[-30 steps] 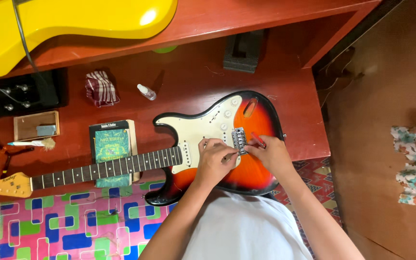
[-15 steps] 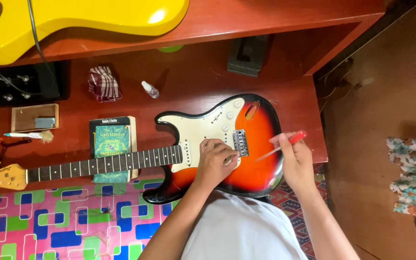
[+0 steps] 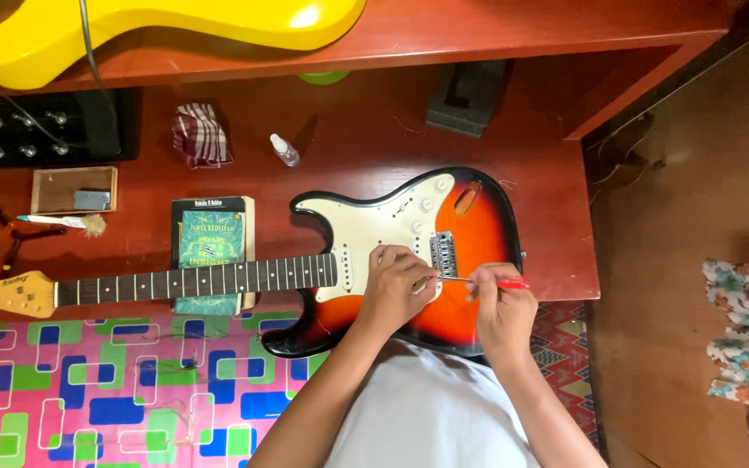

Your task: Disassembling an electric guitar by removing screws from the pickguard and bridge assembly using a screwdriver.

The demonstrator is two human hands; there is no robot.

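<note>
Red-brown tabletop (image 3: 530, 130) carries a sunburst electric guitar (image 3: 478, 225) lying flat, body at the person's end, neck (image 3: 192, 282) running off to their left with the headstock (image 3: 6, 293) near the edge. Yellow guitar body (image 3: 158, 26) sits on the raised shelf above. Pink patterned mat (image 3: 88, 390) lies under the neck on the near side. Green-cover book (image 3: 210, 247) props the neck from below. Black unit with knobs (image 3: 36, 130) at far left, small wooden box (image 3: 71, 189) just beside it. Folded checked cloth (image 3: 201, 134) and small clear dropper bottle (image 3: 285, 150) sit above the book, well apart from the guitar. Left hand (image 3: 396, 290) rests curled on the white pickguard (image 3: 366, 230), fingers touching near the bridge (image 3: 444, 253). Right hand (image 3: 500, 308) pinches a red-handled screwdriver (image 3: 491, 281), tip pointing toward the left hand by the bridge.
</note>
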